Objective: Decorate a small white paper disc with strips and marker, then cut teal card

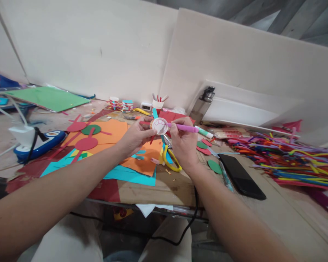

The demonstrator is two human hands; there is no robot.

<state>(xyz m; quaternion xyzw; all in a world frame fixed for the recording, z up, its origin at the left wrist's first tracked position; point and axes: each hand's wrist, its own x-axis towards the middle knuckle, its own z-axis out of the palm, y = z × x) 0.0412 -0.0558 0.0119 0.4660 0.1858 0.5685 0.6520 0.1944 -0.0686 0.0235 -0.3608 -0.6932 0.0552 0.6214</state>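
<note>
My left hand (142, 133) is closed around a small white round piece (160, 126), which looks like a paper cup seen end-on. A pink scalloped line is drawn on its face, and blue and red paper strips stick out around it. In my right hand (184, 140) a pink marker (186, 127) is gripped, its tip side at the right edge of the white piece; whether the tip touches cannot be made out. Just below my hands lie yellow-handled scissors (175, 163) and an orange paper sheet (146, 165).
Red paper circles (86, 144) with strips lie on the left, near a blue power strip (41, 145). Two striped cups (127, 106) and a bottle (200, 108) stand behind. A black phone (242, 176) and a pile of pipe cleaners (284, 156) are on the right.
</note>
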